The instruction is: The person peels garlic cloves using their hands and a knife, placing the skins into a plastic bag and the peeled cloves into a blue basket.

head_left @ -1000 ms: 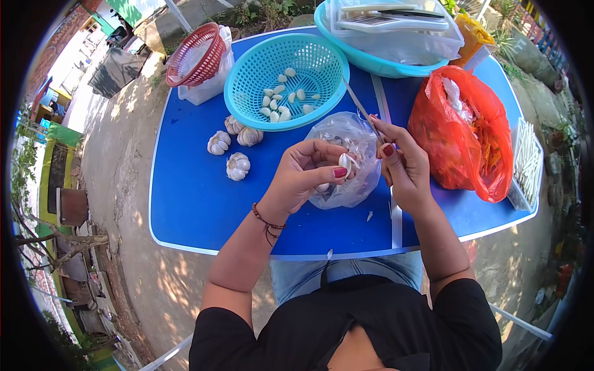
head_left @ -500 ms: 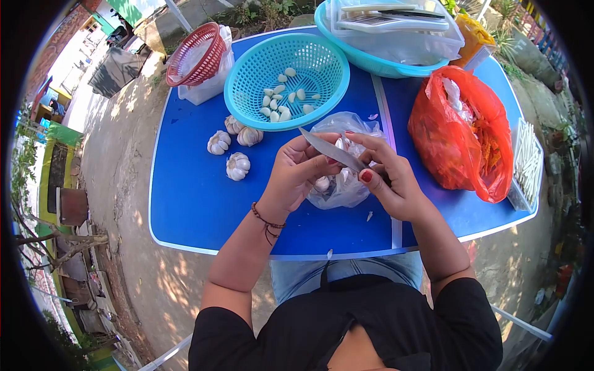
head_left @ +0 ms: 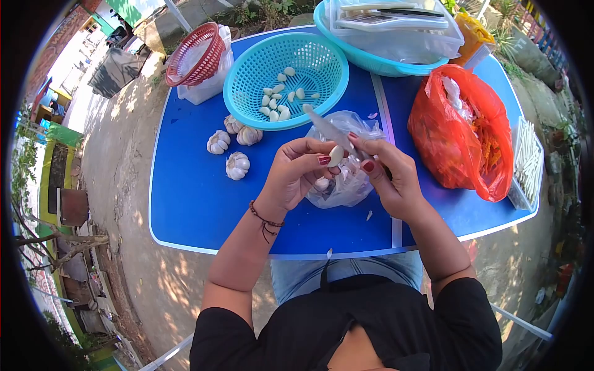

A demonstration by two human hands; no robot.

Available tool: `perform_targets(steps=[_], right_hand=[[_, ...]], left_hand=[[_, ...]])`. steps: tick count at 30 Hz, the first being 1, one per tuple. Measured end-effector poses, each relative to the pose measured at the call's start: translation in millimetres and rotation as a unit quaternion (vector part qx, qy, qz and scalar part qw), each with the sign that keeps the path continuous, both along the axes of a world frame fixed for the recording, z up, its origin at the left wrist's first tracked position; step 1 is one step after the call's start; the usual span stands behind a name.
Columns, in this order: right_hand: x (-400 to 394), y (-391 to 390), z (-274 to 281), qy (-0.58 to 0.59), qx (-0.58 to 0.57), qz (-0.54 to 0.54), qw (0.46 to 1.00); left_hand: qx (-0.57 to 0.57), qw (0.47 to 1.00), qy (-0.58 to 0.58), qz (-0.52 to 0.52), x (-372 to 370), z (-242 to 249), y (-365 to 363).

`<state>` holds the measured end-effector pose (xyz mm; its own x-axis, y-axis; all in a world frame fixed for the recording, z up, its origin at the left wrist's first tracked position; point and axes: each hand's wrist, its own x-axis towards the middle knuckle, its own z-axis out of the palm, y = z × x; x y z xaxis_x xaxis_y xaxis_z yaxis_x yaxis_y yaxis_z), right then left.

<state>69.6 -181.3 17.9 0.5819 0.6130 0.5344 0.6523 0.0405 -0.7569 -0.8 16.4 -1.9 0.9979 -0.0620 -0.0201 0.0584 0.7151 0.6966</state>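
Note:
A pale garlic clove (head_left: 336,156) is pinched between the thumb and fingers of my left hand (head_left: 300,167). My right hand (head_left: 390,176) grips a knife (head_left: 331,132) by its handle, the blade angled up and to the left just past the clove. Beneath both hands lies a clear plastic bag (head_left: 352,185) with garlic pieces in and around it. Several peeled cloves (head_left: 274,115) rest in the turquoise basket (head_left: 247,68) beyond my hands. Whole garlic bulbs (head_left: 237,166) sit on the blue table left of my left hand.
On the right of the blue table (head_left: 198,210) stands an open red plastic bag (head_left: 439,142), beside a box of white sticks (head_left: 526,157). A turquoise basin (head_left: 390,66) holds plastic containers at the back. At the back left is a red basket (head_left: 198,59).
The knife blade has swung more upright and away from the left fingers. My hands have turned slightly, and the clove now shows clearly in my left hand.

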Motion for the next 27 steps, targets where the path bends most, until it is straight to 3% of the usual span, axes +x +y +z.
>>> perform_targets(steps=[2, 6, 8, 12, 17, 20, 23, 27], right_hand=[[0, -4, 7, 0.133, 0.008, -0.006, 0.991], [0, -12, 18, 0.238, -0.037, 0.096, 0.966], [-1, -9, 19, 0.199, -0.084, 0.126, 0.968], [-1, -5, 18, 0.185, -0.078, 0.078, 0.976], [0, -5, 13, 0.249, -0.064, 0.06, 0.965], [2, -7, 14, 0.292, -0.055, 0.106, 0.949], [-2, -1, 15, 0.249, -0.048, 0.083, 0.964], [-1, -3, 12, 0.319, -0.039, 0.091, 0.943]], left_hand=[[0.002, 1.0, 0.002, 0.006, -1, 3, -1], [0.011, 1.0, -0.006, 0.008, 0, 2, 0], [0.014, 1.0, -0.011, 0.014, 0, 1, 1], [0.035, 0.998, -0.013, 0.05, 0, 4, -1], [0.114, 0.987, -0.028, 0.108, 0, 10, -11], [0.14, 0.98, -0.047, 0.134, 3, 5, -9], [0.127, 0.982, -0.05, 0.132, 4, 1, -9], [0.116, 0.984, -0.038, 0.13, 2, 7, -13]])
